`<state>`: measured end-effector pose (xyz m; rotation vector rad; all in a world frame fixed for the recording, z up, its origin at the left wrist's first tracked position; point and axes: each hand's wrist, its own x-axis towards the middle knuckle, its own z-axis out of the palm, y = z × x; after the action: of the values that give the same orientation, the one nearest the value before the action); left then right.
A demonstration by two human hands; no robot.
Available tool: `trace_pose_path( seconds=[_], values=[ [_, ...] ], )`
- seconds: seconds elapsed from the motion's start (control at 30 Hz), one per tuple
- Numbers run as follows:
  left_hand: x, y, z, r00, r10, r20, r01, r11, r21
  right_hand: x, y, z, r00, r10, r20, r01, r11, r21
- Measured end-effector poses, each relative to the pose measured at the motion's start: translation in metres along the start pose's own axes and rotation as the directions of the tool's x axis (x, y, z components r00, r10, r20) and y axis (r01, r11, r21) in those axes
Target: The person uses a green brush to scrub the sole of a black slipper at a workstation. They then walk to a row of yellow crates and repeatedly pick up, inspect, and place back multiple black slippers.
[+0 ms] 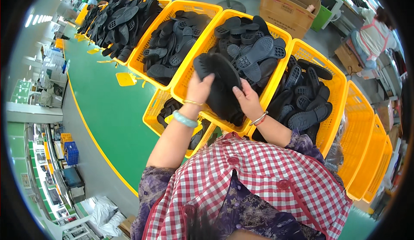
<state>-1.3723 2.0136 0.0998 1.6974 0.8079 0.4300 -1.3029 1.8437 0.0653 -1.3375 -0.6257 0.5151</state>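
Observation:
Over a yellow crate [176, 87] of black shoe soles, both my hands grip black soles [221, 74]. The fingers of my left hand [199, 88] close round the near left side, and their tips go out of sight behind it. At the right edge my right hand [249, 98] presses with its thumb, its other fingers partly hidden. How many soles are in my grip I cannot tell. Beyond them lies a heap of loose soles [256, 52] with patterned treads, several face up.
More yellow crates with soles flank it: one on the left [137, 63], one on the right [340, 123]. A lower crate [148, 113] is near my left forearm. Nested crates [358, 132] stand far right. A cardboard box [284, 11] is behind; a person [375, 37] sits at the right.

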Motion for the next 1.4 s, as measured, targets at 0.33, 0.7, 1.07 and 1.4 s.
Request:
trace_pose_path(
  seconds=[0.33,0.7,1.07,1.4],
  values=[
    [-0.027,0.035,0.025,0.857,0.301,0.419,-0.474,0.781,0.407,-0.004,0.011,-0.016,0.928,0.364,0.084,-0.326,0.679,0.658],
    [-0.061,0.055,0.028,0.503,0.736,0.453,-0.823,0.247,0.512,-0.007,-0.004,-0.030,0.886,0.462,0.044,-0.265,0.426,0.865],
    [-0.066,0.039,0.021,0.459,0.803,0.380,-0.846,0.264,0.463,-0.004,0.008,-0.041,0.891,0.448,0.067,-0.247,0.356,0.901],
    [-0.039,0.055,0.016,0.612,0.786,0.086,-0.700,0.488,0.521,-0.004,0.030,-0.066,0.880,0.475,-0.020,-0.201,0.408,0.890]
  ],
)
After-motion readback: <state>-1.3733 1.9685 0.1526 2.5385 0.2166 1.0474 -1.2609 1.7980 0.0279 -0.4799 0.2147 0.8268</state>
